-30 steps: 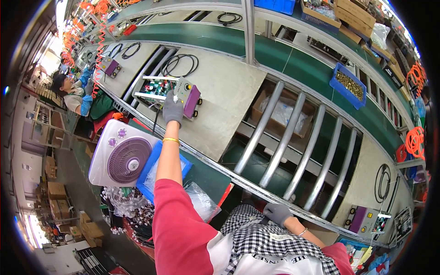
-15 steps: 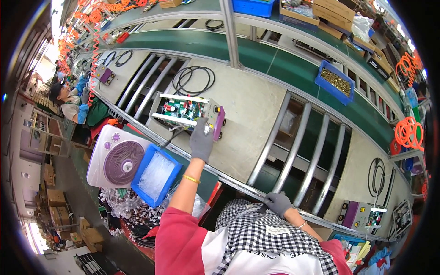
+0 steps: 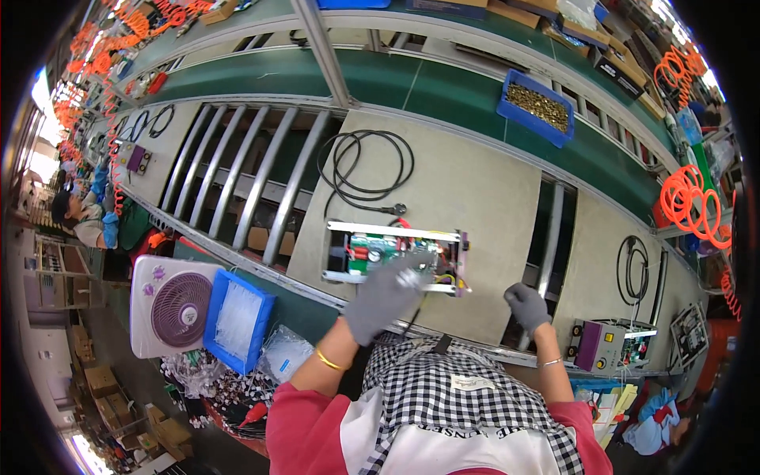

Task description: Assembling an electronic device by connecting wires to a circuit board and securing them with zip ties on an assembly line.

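An open electronic unit [image 3: 366,252] with green circuit boards and pale side rails lies on a flat beige board [image 3: 483,214]. My left hand [image 3: 384,301], in a grey glove, reaches over the unit's near rail. Its fingers are smeared by motion, so whether they grip anything is unclear. A black power cable [image 3: 412,170] lies coiled beyond the unit, its plug near the unit's far side. To the right, my gloved right hand [image 3: 527,307] hovers at the board's near right corner, fingers curled closed with nothing showing in them.
Metal rollers [image 3: 253,186] run left of the board. A purple-and-white fan [image 3: 176,305] and a blue bin of clear plastic pieces [image 3: 237,321] stand at left. Another purple-fronted unit [image 3: 595,345] sits at right. Beyond is a blue bin of brass-coloured parts [image 3: 540,109].
The board with the unit and cable has slid right and nearer over the rollers, and the unit has turned on it. My right hand has lifted from the front edge and moved right.
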A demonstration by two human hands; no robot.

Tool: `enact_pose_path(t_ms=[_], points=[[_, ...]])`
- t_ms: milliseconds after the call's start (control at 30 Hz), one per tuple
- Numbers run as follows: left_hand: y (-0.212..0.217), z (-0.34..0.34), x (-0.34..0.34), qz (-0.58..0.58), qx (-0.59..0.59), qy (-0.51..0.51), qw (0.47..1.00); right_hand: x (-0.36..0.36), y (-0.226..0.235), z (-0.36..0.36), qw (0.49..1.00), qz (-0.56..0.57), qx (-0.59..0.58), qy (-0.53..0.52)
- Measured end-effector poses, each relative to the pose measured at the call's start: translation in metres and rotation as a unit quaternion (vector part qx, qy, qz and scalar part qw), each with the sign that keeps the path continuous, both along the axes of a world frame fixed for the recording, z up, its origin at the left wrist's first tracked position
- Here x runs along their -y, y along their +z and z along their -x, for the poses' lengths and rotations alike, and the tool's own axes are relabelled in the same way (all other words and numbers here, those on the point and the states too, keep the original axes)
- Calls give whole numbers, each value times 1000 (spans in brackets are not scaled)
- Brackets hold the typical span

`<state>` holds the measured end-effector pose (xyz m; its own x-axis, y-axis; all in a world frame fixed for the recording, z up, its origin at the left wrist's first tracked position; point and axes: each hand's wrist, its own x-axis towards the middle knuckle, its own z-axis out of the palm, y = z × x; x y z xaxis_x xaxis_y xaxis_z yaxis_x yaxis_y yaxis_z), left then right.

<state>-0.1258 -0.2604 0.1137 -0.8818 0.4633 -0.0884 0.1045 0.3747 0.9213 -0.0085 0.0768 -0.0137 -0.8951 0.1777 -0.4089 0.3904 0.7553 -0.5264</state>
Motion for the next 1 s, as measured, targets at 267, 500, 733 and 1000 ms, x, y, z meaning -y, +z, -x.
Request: enact_pose_path(t_ms=[267, 500, 733, 1000], points=[[-141, 193, 39, 236, -3, 235, 943, -69, 27, 37, 992, 5, -22, -128], [-231, 245, -52, 422, 95, 154, 888, -79, 49, 121, 995, -65, -69, -8], [-256, 278, -38, 411, 64, 106, 903, -52, 35, 192, 983, -44, -76, 159], [-126, 239, -68, 139, -17, 15, 990, -12, 25, 269, 949, -115, -258, 137]])
